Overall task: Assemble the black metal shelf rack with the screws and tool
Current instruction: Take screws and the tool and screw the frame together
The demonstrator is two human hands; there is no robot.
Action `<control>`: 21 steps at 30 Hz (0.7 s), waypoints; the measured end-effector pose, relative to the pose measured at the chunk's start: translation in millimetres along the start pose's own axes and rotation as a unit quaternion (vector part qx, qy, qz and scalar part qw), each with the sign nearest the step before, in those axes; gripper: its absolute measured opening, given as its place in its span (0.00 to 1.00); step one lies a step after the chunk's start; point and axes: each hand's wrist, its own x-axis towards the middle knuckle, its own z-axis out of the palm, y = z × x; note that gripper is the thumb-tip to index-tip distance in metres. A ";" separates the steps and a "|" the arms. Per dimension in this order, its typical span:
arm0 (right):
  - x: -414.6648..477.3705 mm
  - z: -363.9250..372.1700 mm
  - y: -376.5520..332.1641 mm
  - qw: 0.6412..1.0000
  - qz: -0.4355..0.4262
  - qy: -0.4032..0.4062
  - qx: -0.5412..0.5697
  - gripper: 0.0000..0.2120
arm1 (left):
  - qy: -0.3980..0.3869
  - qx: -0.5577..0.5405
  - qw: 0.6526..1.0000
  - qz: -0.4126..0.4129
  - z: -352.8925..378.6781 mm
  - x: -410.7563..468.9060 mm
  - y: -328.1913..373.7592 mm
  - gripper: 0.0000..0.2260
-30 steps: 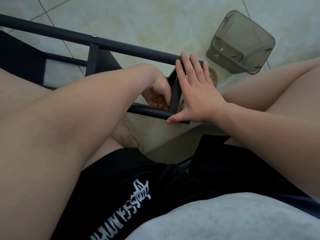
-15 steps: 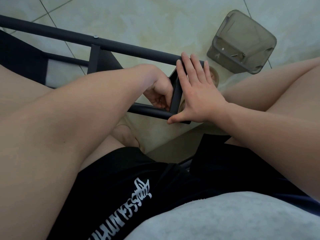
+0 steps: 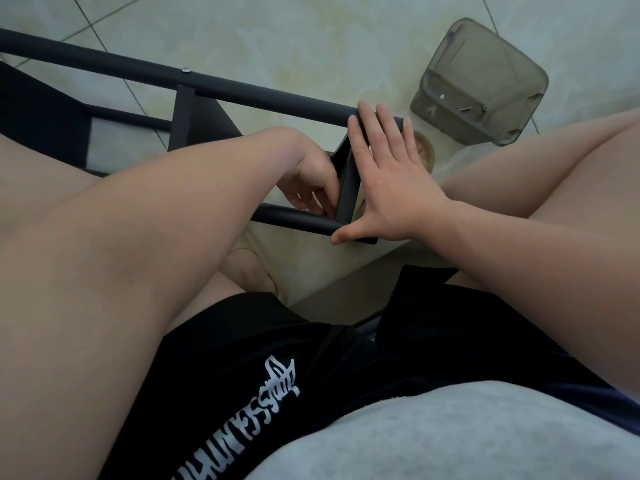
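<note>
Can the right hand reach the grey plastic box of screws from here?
Probably yes: the grey plastic box sits on the floor just beyond the right hand, with nothing standing between. But that hand lies flat against the rack's end bar and must leave it.

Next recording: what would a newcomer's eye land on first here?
The right hand, spread flat against the end bar of the black rack frame at centre. Just left of that bar, the left hand reaches into the frame's corner with curled fingers; whether it holds anything is hidden. A grey translucent container sits on the tiled floor, upper right.
</note>
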 end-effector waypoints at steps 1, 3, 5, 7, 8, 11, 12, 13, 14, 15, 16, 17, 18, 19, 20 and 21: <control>0.3 0.1 0.0 1.000 0.001 0.000 0.000 0.74 | -0.003 0.000 1.000 -0.003 0.9 0.9 1.1 0.05; 0.5 0.2 0.0 1.000 0.001 0.000 0.002 0.74 | -0.003 0.004 1.000 -0.011 0.9 1.4 2.9 0.05; 0.2 0.0 -0.2 1.000 0.001 0.000 0.001 0.74 | -0.004 0.012 1.000 -0.014 -0.7 0.8 4.9 0.06; -0.3 -0.2 -0.3 1.000 0.002 -0.002 0.001 0.74 | -0.008 0.017 1.000 -0.011 -2.2 -0.6 6.9 0.07; -0.2 -0.3 0.0 1.000 0.002 -0.002 0.001 0.74 | -0.011 0.018 1.000 -0.010 -3.1 -1.2 7.4 0.07; 0.1 0.0 -0.1 1.000 0.001 -0.001 0.002 0.74 | -0.014 0.017 1.000 -0.016 -5.2 -3.1 6.7 0.09; 0.0 0.1 -0.2 1.000 0.001 0.000 0.001 0.74 | -0.013 0.015 1.000 -0.022 -5.3 -3.4 6.2 0.08; 0.1 0.2 -0.2 1.000 0.002 0.001 0.001 0.74 | -0.012 0.013 0.999 -0.026 -5.1 -3.6 6.2 0.07; 0.1 0.3 -0.2 1.000 0.002 0.001 0.001 0.74 | -0.011 0.014 0.999 -0.029 -4.6 -3.5 6.5 0.06; 0.1 0.5 -0.3 1.000 0.002 0.001 0.001 0.74 | -0.009 0.019 0.999 -0.029 -3.9 -3.1 7.0 0.06; 0.1 0.5 -0.2 1.000 0.001 0.001 0.002 0.74 | -0.005 0.028 0.999 -0.029 -3.1 -2.4 7.7 0.07; 0.1 0.6 -0.3 1.000 0.001 0.000 0.003 0.74 | -0.003 0.035 0.999 -0.030 -2.7 -1.8 8.4 0.07; 0.1 0.5 -0.2 1.000 0.001 -0.001 0.003 0.74 | -0.004 0.040 0.999 -0.031 -2.4 -1.5 9.2 0.07; 0.0 0.5 -0.2 1.000 0.001 -0.001 0.003 0.74 | -0.008 0.041 0.999 -0.031 -2.3 -1.6 10.2 0.06; 0.1 0.4 -0.1 1.000 0.001 -0.001 0.003 0.74 | -0.012 0.041 0.999 -0.030 -2.3 -2.2 11.0 0.04; 0.1 0.2 -0.2 1.000 0.001 -0.001 0.004 0.74 | -0.015 0.040 0.999 -0.028 -2.8 -3.1 11.5 0.04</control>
